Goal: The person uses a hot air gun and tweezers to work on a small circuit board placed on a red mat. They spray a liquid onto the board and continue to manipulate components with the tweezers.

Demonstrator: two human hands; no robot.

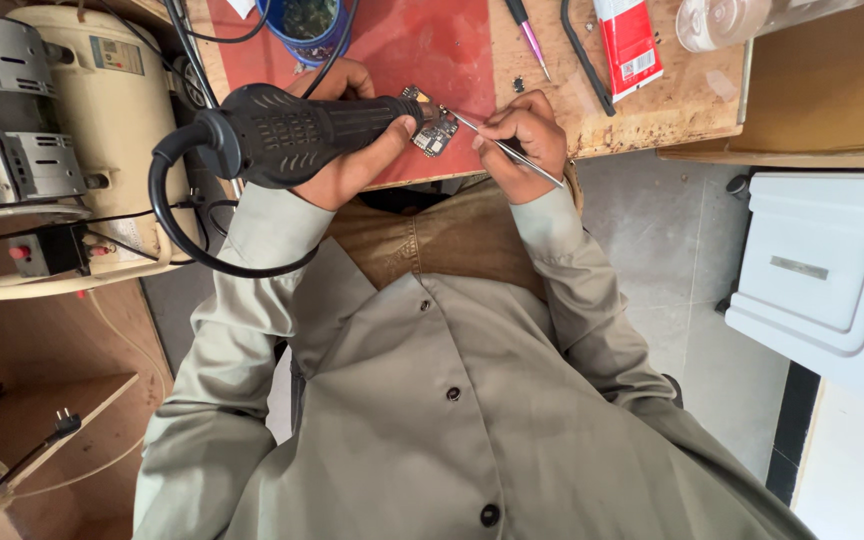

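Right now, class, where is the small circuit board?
In the head view, the small circuit board lies on the red mat's near edge, between the left hand's hot-air tool and the right hand's tweezers.

A red and white tube-shaped package (628, 42) lies on the wooden bench (692, 95) near its far edge, toward the right corner, with a white label patch at its near end; just right of it, at the far right corner, lies a clear plastic package (742, 18), partly cut off by the picture's top; on the cream-coloured machine (117, 110) at the left edge of the bench sits a small rectangular label (115, 54), pale with a grey-blue and orange part; the white box (817, 270) standing on the floor to the right carries a narrow silver label strip (798, 267) on its lid.
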